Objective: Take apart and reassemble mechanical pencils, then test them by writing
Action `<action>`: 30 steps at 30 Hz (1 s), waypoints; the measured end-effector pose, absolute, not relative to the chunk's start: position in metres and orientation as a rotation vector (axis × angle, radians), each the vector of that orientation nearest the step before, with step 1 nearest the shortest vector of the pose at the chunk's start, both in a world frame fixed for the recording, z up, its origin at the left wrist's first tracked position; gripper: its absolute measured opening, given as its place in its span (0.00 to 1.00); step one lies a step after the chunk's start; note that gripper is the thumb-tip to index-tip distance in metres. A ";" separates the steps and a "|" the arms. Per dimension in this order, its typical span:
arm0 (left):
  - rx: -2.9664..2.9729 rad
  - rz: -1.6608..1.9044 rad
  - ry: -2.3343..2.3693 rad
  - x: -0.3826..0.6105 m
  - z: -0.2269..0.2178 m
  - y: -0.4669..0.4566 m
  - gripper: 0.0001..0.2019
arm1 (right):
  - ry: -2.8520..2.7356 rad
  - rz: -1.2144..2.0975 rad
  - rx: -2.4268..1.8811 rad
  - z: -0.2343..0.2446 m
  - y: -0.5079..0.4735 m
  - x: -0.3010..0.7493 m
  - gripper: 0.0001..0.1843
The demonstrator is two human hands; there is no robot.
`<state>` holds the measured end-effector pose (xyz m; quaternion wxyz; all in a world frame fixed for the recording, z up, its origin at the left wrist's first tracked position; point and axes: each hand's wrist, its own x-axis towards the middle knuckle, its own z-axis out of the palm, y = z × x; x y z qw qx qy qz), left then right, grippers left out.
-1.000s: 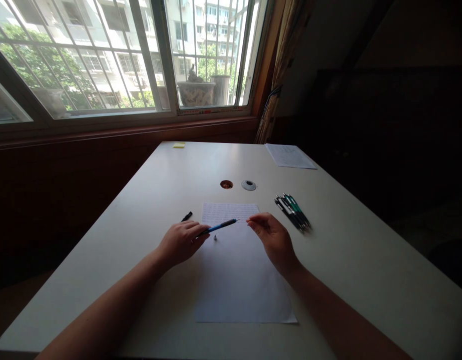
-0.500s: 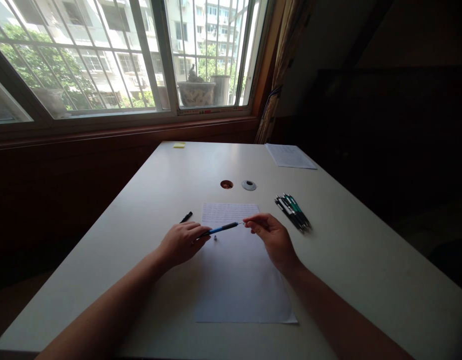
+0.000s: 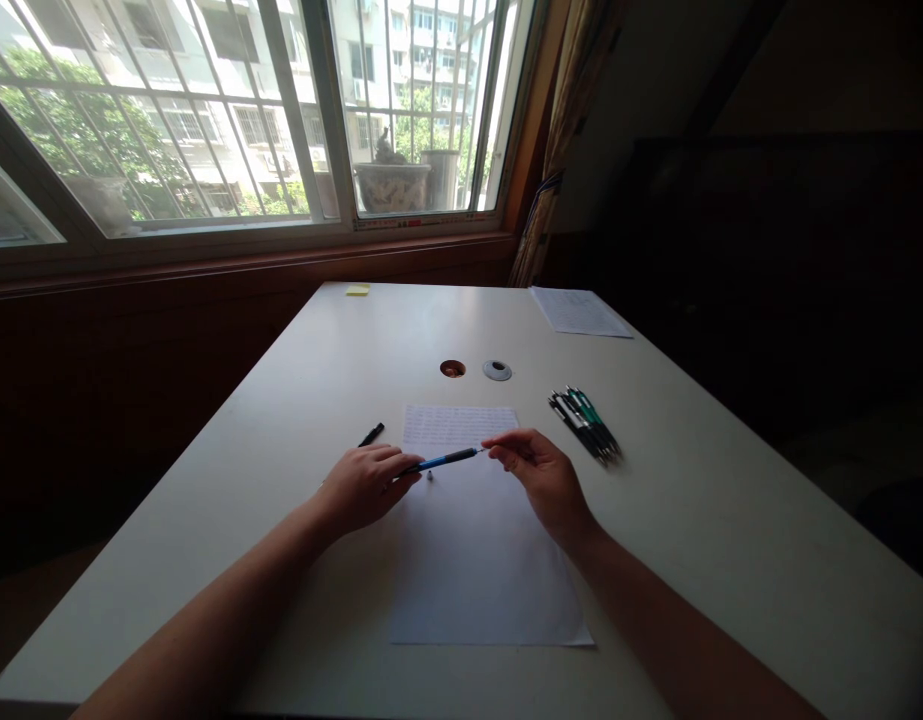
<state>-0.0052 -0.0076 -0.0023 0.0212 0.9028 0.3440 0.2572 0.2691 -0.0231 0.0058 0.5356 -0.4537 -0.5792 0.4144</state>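
Holds blue pen (image 3: 450, 459) in left hand (image 3: 362, 486), clasped between thumb and fingers around its rear part, tip pointing right above sheet (image 3: 487, 575). Grips well back, probably to leave the tip bare and in plain view. Pinches thumb and forefinger of right hand (image 3: 543, 478) together right at that tip, likely for fine control; cannot tell of anything thin between them, too small to make out. Angles both forearms inward, perhaps for steadiness. Close to left fingertips, on sheet: metal bit (image 3: 430, 476), presumably handy there. Just beyond left hand: black stick (image 3: 372, 434), partly hidden. Well to the right, on table (image 3: 701, 500): pens (image 3: 585, 425), laid side by side, likely for tidiness and easy reach.
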 end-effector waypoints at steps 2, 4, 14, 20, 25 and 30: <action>2.800 0.776 1.068 -0.005 -0.003 -0.008 0.11 | -1.389 1.003 -1.072 0.004 -0.023 0.269 0.11; 2.803 0.768 1.061 -0.005 -0.003 -0.008 0.11 | -1.401 1.013 -1.069 0.003 -0.023 0.270 0.11; 2.806 0.792 1.029 -0.004 -0.003 -0.008 0.12 | -1.527 0.921 -1.129 0.000 -0.022 0.272 0.11; 2.804 0.782 1.022 -0.004 -0.002 -0.008 0.12 | -1.624 0.901 -1.122 0.000 -0.024 0.272 0.11; 2.791 0.780 1.035 -0.004 -0.002 -0.008 0.11 | -1.584 0.884 -1.126 0.002 -0.025 0.272 0.12; 2.792 0.784 1.032 -0.004 -0.001 -0.008 0.11 | -1.607 0.873 -1.151 0.004 -0.025 0.273 0.11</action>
